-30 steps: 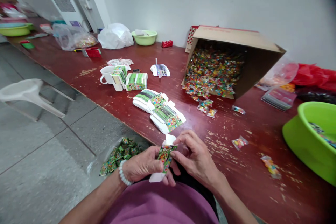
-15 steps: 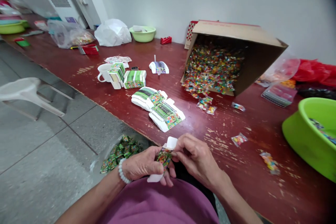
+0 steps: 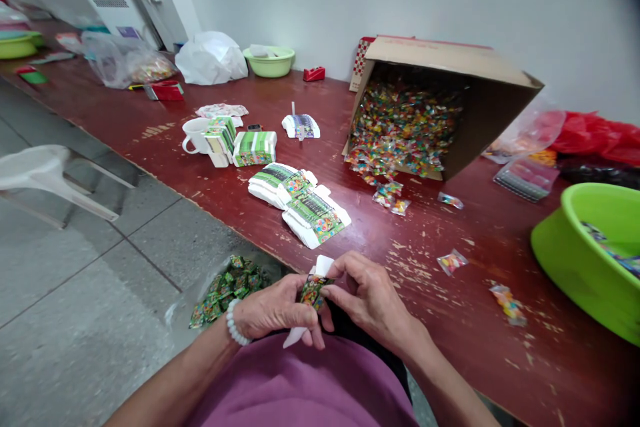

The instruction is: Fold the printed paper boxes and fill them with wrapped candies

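Note:
A small printed candy box (image 3: 313, 292) with white end flaps sits in my left hand (image 3: 274, 312), thumb across its front and fingers behind. The thumb and fingertips of my right hand (image 3: 371, 290) pinch its upper end beside the raised white flap. Another white flap sticks out below my left thumb. Just ahead on the table lie two stacks of flat green box blanks (image 3: 318, 215). Left of my wrist, a plastic bag of green printed packets (image 3: 227, 290) rests low beside the table. What the box contains is hidden.
A tipped carton (image 3: 493, 100) spills wrapped candies (image 3: 405, 127) onto the red table (image 3: 410, 353). A green basin (image 3: 560, 240) stands at right. Further left are green box stacks (image 3: 255, 149), a white mug (image 3: 195, 135) and a plastic stool (image 3: 35, 173).
My right fingers have shifted slightly at the box's upper end, and the top flap looks more tilted. The lower flap appears narrower. The whole view has moved a little.

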Available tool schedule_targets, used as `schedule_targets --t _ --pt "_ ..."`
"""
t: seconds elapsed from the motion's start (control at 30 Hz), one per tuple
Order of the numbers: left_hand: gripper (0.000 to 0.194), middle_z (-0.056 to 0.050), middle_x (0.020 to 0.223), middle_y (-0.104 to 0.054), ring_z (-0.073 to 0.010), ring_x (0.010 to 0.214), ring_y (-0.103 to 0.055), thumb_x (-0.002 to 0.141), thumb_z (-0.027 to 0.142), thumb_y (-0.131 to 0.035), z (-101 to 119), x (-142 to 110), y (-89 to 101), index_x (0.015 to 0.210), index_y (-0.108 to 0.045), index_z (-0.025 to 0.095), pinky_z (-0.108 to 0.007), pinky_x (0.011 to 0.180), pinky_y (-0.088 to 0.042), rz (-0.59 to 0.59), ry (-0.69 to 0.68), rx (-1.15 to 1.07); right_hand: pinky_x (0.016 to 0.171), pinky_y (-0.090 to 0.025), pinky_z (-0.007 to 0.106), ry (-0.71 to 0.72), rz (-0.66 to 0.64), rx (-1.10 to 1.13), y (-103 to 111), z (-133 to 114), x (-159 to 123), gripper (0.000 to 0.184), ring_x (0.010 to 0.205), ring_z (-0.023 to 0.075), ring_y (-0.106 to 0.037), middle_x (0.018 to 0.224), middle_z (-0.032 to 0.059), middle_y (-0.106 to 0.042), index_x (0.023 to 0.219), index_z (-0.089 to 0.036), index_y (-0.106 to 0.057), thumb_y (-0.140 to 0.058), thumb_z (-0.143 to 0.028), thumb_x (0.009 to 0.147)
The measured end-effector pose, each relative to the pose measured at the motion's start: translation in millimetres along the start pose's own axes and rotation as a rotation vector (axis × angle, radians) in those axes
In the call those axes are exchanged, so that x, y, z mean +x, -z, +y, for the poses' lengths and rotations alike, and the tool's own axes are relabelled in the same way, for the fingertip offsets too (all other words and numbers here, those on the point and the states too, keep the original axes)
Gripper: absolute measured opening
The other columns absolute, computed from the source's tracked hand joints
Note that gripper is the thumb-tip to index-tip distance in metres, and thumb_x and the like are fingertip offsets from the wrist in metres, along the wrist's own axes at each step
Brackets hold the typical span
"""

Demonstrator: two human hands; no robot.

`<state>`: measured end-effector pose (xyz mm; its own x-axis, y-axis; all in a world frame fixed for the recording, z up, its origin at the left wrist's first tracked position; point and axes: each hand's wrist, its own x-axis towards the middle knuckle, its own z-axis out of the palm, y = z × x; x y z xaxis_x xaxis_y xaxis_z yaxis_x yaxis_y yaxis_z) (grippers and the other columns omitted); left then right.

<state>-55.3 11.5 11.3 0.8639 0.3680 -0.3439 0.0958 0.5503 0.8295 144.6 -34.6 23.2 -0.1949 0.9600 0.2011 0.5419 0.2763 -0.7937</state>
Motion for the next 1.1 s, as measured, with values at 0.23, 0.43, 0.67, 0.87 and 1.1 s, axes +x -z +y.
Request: schedule_targets --t 0.23,0.43,0.67,0.87,1.1 --pt "0.063 -0.012 0.086 -0.075 -0.0188 0.069 -0.072 0.061 0.061 -0.084 -8 -5 6.3 0.097 -0.072 0.011 -0.025 0.065 -0.054 -0.075 0.034 -0.045 0.058 -0.038 0.022 0.03 0.002 0.088 -2 -3 -5 0.012 0.063 0.0116 -0.053 0.075 -0.0009 -0.059 0.08 -0.019 -0.061 -0.062 -0.008 0.084" --pt "0.069 -0.011 0.093 -0.075 -0.0226 0.081 -0.074 0.057 0.055 -0.089 -6 -5 7.8 0.108 -0.067 0.014 -0.028 0.069 -0.057 -0.149 0.039 -0.125 0.06 -0.042 0.024 0.077 -0.015 0.164 3 -8 -7 0.014 0.066 0.0132 -0.058 0.073 -0.001 -0.061 0.075 -0.02 -0.059 -0.063 -0.01 0.085" --pt "0.068 -0.013 0.091 -0.075 -0.024 0.078 -0.075 0.058 0.061 -0.085 -4 -4 9.0 0.101 -0.07 0.01 -0.028 0.068 -0.059 -0.144 0.054 -0.122 0.061 -0.043 0.023 0.109 -0.034 0.176 1 -9 -8 0.017 0.065 0.0119 -0.058 0.072 -0.0012 -0.062 0.075 -0.02 -0.056 -0.058 -0.012 0.09" --pt "0.071 -0.016 0.095 -0.075 -0.0272 0.08 -0.076 0.061 0.063 -0.082 -13 -3 11.5 0.105 -0.069 0.009 -0.03 0.066 -0.061 -0.162 0.078 -0.185 0.059 -0.043 0.023 -0.015 -0.135 0.186 1 -5 -6 0.011 0.065 0.0117 -0.059 0.076 -0.0023 -0.065 0.087 -0.02 -0.057 -0.061 -0.01 0.085" --pt "0.075 -0.017 0.094 -0.076 -0.0265 0.074 -0.076 0.065 0.071 -0.074 -21 1 14.9 0.1 -0.072 0.006 -0.029 0.061 -0.061 -0.201 0.066 -0.311 0.06 -0.047 0.024 -0.086 -0.197 0.374 -4 3 2 0.033 0.067 0.0108 -0.06 0.095 0.0012 -0.068 0.114 -0.022 -0.051 -0.059 -0.009 0.084"
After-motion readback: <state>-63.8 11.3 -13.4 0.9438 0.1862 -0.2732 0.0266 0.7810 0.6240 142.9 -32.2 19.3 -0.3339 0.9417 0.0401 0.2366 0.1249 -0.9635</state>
